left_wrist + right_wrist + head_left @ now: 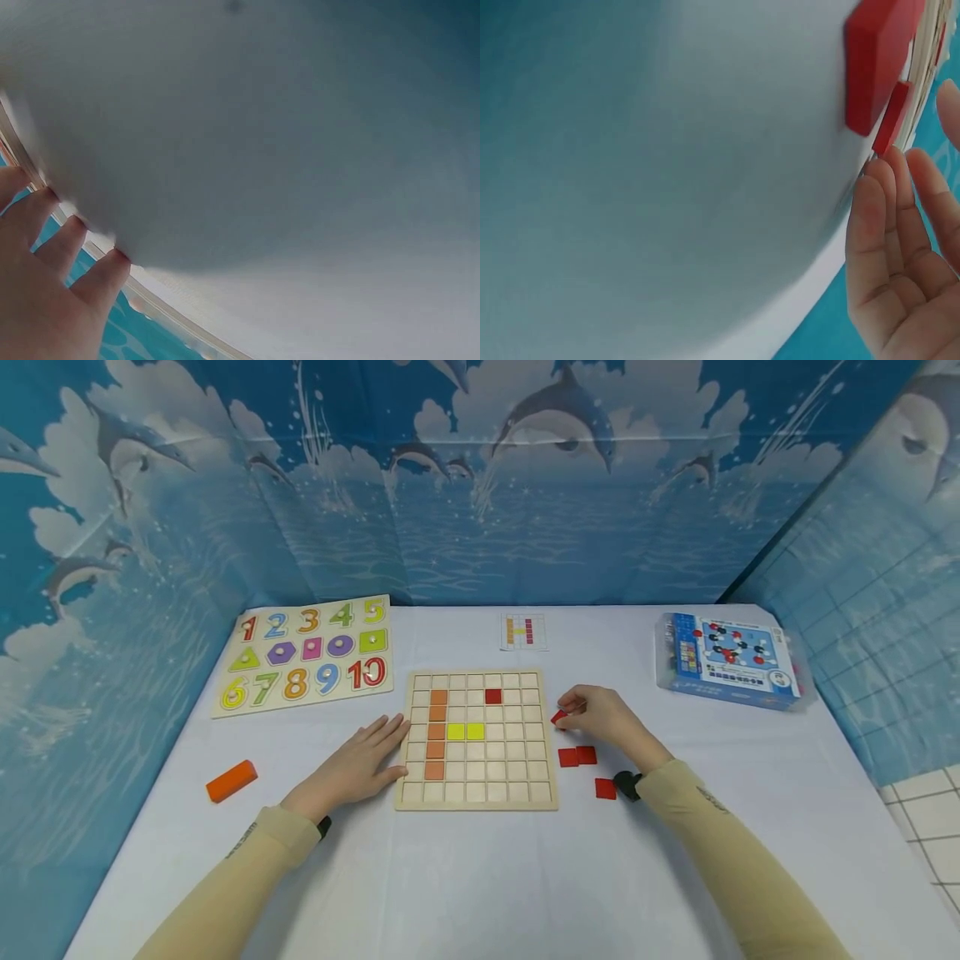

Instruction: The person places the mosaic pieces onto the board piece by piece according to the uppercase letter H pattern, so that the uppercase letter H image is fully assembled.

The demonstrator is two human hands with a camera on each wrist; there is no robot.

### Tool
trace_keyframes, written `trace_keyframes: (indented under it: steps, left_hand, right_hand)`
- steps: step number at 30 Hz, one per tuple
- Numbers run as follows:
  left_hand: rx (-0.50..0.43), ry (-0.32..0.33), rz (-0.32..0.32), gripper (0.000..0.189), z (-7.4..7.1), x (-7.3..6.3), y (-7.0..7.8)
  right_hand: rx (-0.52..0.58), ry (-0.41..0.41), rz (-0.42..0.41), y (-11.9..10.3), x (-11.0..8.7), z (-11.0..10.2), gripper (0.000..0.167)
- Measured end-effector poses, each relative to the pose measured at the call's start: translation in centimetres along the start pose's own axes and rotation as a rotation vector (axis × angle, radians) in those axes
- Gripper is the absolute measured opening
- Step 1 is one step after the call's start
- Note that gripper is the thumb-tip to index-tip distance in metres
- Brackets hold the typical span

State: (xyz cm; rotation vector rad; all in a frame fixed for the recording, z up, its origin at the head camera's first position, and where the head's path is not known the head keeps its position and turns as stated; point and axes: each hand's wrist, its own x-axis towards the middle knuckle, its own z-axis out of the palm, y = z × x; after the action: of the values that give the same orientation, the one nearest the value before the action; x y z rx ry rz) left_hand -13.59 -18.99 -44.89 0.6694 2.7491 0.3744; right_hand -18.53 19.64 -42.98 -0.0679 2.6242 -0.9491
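Note:
A square wooden grid board lies on the table. Several orange tiles form a column on it, with two yellow tiles beside them and one red tile at upper right. My left hand rests at the board's left edge, fingers extended and touching it. Just off the right edge, my right hand holds a tilted red tile at its fingertips, partly covered by the thumb. Below that hand lie two adjoining red tiles and another red tile by the wrist.
A printed card showing coloured squares lies behind the board. At the back left is a number-and-shape puzzle, and at the back right a boxed set. An orange block sits left of my left arm.

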Motion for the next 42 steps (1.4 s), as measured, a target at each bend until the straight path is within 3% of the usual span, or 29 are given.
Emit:
trace_keyframes:
  steps: [10, 18, 34, 42]
  left_hand:
    - [-0.006, 0.005, 0.007, 0.074, 0.0, 0.0, 0.0]
    - [0.003, -0.003, -0.004, 0.074, 0.1, 0.0, -0.1]
    - [0.001, 0.007, 0.006, 0.073, 0.0, 0.0, 0.0]
    - [0.000, -0.003, -0.007, 0.074, 0.0, 0.0, 0.0]
  right_hand:
    - [-0.111, 0.021, -0.013, -0.6, 0.3, 0.7, 0.035]
    - [-0.106, 0.019, 0.025, -0.4, 0.4, 0.6, 0.032]
    - [0.013, 0.003, 0.066, -0.3, -0.1, -0.4, 0.025]
    - [0.122, 0.042, 0.050, -2.1, 0.0, -1.0, 0.032]
